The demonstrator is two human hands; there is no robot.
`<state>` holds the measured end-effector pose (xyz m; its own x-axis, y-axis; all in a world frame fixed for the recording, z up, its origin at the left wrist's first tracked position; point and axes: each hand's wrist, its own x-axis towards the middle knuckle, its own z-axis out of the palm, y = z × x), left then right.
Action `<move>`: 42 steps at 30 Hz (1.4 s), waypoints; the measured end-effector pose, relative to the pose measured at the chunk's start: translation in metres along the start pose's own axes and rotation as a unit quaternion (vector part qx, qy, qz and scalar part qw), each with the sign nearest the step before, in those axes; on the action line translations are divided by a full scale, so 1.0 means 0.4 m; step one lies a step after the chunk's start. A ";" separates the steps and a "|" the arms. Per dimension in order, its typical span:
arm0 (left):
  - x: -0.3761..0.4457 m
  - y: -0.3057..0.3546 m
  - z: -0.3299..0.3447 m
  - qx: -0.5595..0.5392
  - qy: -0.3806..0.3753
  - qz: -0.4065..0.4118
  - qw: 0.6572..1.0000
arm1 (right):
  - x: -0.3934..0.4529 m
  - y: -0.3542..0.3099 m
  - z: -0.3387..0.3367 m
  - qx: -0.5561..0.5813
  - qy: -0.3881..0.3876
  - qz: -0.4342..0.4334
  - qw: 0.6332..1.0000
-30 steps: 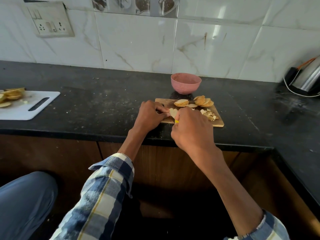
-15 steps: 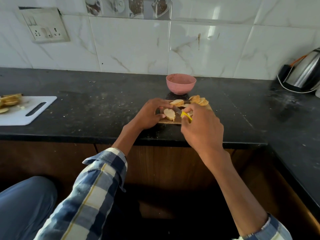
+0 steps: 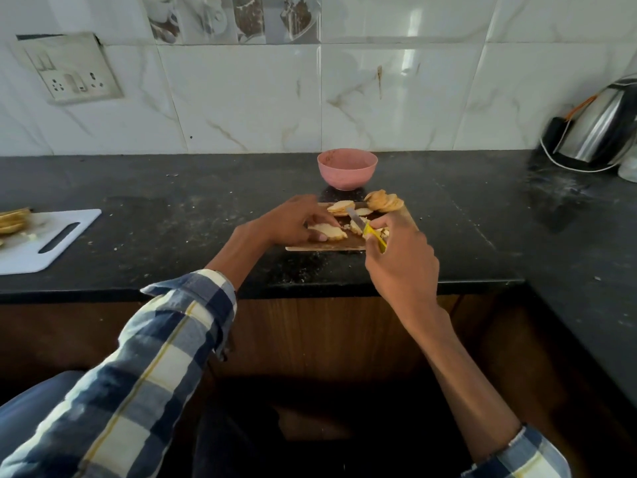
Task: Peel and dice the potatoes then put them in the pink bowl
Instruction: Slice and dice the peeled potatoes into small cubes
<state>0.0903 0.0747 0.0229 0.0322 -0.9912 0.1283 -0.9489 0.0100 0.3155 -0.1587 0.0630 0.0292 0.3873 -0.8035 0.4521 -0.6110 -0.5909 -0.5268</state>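
A small wooden cutting board [image 3: 324, 246] lies on the black counter with several potato slices on it. My left hand [image 3: 289, 222] holds one pale potato slice [image 3: 329, 231] flat against the board, fingers over its top and thumb at its near edge. My right hand [image 3: 401, 257] grips a yellow-handled knife [image 3: 374, 236]; its blade points up and left over the slices. A stack of slices [image 3: 384, 201] sits at the board's far right corner. The pink bowl [image 3: 347, 169] stands just behind the board.
A white cutting board [image 3: 48, 243] with more potato slices [image 3: 13, 220] lies at the far left. A steel kettle [image 3: 599, 131] with its cord stands at the back right. A wall socket [image 3: 70, 69] is at the upper left. Crumbs dot the counter [image 3: 206, 208].
My right hand has drawn back to the right with the knife, uncovering the slices. My left hand has shifted onto a flat slice. The view has tilted upward.
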 end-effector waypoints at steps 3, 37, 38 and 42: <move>-0.010 0.014 0.018 0.004 0.054 -0.060 0.997 | -0.001 0.015 0.007 -0.009 -0.016 0.000 1.000; -0.063 0.062 0.108 -0.102 0.274 -0.112 0.950 | 0.010 -0.031 0.083 -0.112 -0.032 -0.079 0.990; -0.063 0.063 0.110 -0.108 0.279 -0.112 0.948 | 0.000 -0.029 0.085 -0.110 -0.037 -0.076 0.990; -0.060 0.066 0.112 -0.105 0.280 -0.118 0.947 | -0.060 0.003 0.083 -0.109 -0.034 -0.078 0.990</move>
<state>0.0503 0.0930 -0.0140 0.4522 -0.7448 0.4908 -0.8130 -0.1179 0.5702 -0.1458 0.0791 -0.0060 0.5298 -0.7113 0.4620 -0.6717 -0.6844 -0.2835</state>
